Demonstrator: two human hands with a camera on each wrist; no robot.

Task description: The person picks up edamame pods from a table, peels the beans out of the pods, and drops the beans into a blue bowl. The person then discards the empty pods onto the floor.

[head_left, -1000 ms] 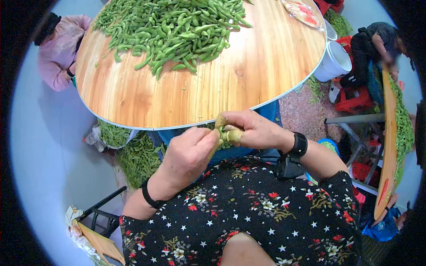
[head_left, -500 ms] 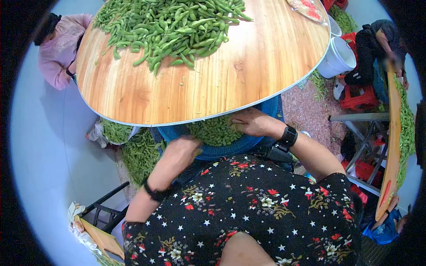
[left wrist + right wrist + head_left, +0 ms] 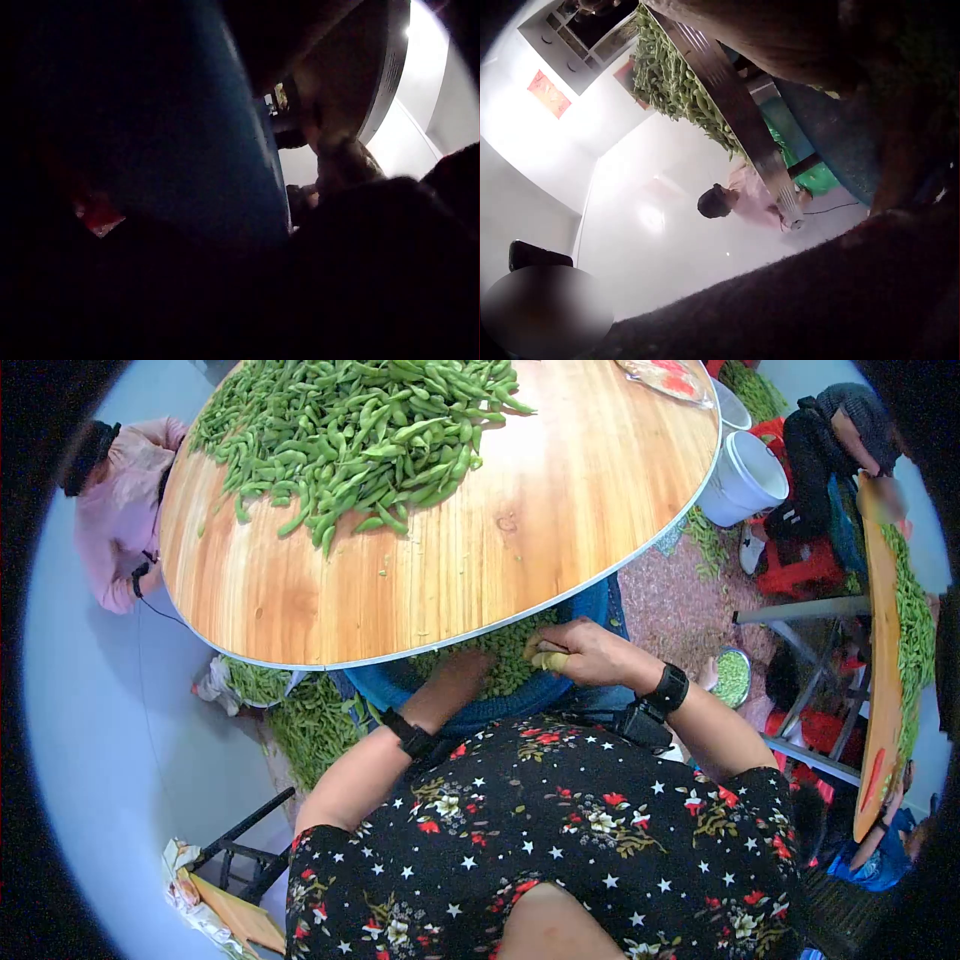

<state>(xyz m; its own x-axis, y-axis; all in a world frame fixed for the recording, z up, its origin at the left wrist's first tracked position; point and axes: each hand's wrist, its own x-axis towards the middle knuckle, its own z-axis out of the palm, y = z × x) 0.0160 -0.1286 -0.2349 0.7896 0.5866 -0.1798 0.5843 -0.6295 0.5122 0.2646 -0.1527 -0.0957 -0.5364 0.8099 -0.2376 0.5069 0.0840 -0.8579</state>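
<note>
Under the near edge of the round wooden table (image 3: 450, 600) stands a blue basin (image 3: 488, 710) with shelled green beans (image 3: 515, 672) inside. My left hand (image 3: 460, 675) reaches down into the basin over the beans, blurred and with its fingertips hidden. At the basin's right side, my right hand (image 3: 592, 650) hovers above the beans. Its fingers are bent toward the thumb, with yellowish covers on the tips; I cannot tell whether something is pinched there. A large heap of green bean pods (image 3: 370, 440) lies on the table. The left wrist view is mostly dark.
White buckets (image 3: 745, 480) stand right of the table. More pods (image 3: 320, 725) lie on the floor at left. A second board (image 3: 878, 690) with pods is at right. People sit around, one in pink (image 3: 120, 510). A small bowl of beans (image 3: 733, 677) stands at right.
My hands were together at a pod, then parted. The left has since moved right and down into the basin; the right stays near the basin's right side. The view has shifted slightly.
</note>
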